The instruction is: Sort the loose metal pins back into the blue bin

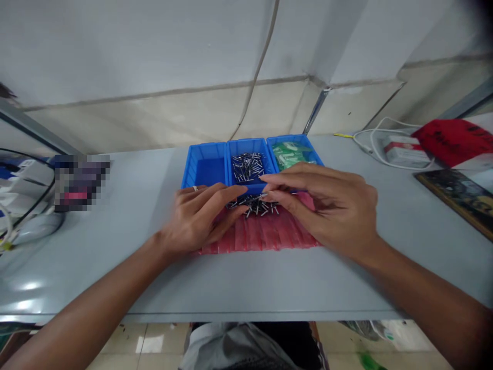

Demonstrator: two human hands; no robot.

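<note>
Several small black-and-silver pins (256, 206) lie in a pile on a pink plastic sheet (258, 234). My right hand (331, 208) is over the sheet's right side, its thumb and forefinger pinched on a small metal pin (264, 195). At the pile's left side, my left hand (202, 216) has its thumb and forefinger apart, with nothing visible held between them. Behind the pile, the middle blue bin (230, 164) holds many similar pins. The right blue bin (314, 151) contains green and clear plastic bags, partly hidden by my right hand.
An empty-looking blue bin (210, 172) stands at the left of the row. White adapters and cables (26, 190) lie far left, near a blurred-out item (82, 182). A white box (406, 150), red cloth (458, 141) and dark board (458, 198) are on the right.
</note>
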